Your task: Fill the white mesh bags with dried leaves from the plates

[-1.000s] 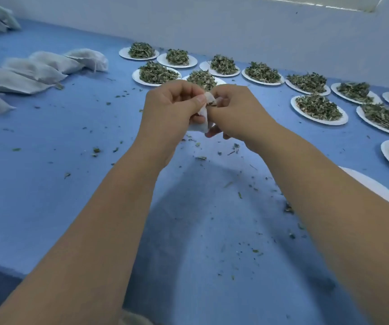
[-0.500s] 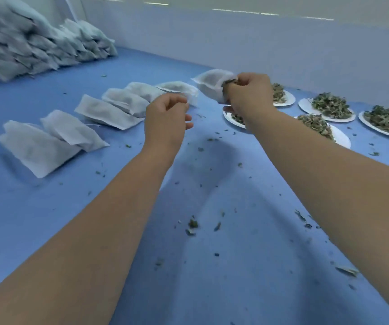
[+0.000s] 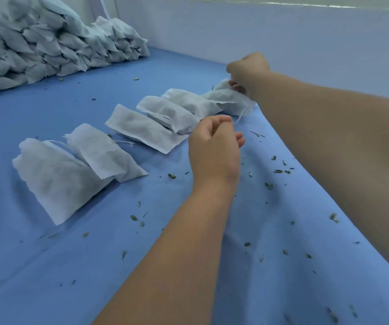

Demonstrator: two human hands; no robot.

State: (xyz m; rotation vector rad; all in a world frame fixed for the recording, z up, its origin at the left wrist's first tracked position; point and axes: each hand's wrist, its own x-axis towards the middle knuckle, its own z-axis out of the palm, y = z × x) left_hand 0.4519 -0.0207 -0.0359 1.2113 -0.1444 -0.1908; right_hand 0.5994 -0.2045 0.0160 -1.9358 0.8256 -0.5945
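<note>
A row of several filled white mesh bags lies on the blue cloth, from a near bag [image 3: 59, 174] to the far end. My right hand [image 3: 247, 71] reaches to that far end and pinches the newest filled bag [image 3: 233, 99], which rests at the end of the row. My left hand [image 3: 214, 146] hovers in front of the row with fingers loosely curled; a thin white drawstring runs from that bag toward its fingertips, and I cannot tell whether it is held. No plates of leaves are in view.
A large stack of filled white bags [image 3: 48, 43] is piled at the back left against the pale wall [image 3: 235, 31]. Loose leaf crumbs [image 3: 280, 171] are scattered over the blue cloth [image 3: 141, 266] to the right and in front.
Both hands left the plates area. My right hand carried the filled bag to the left and set it at the far end of the row; my left hand let go and followed.
</note>
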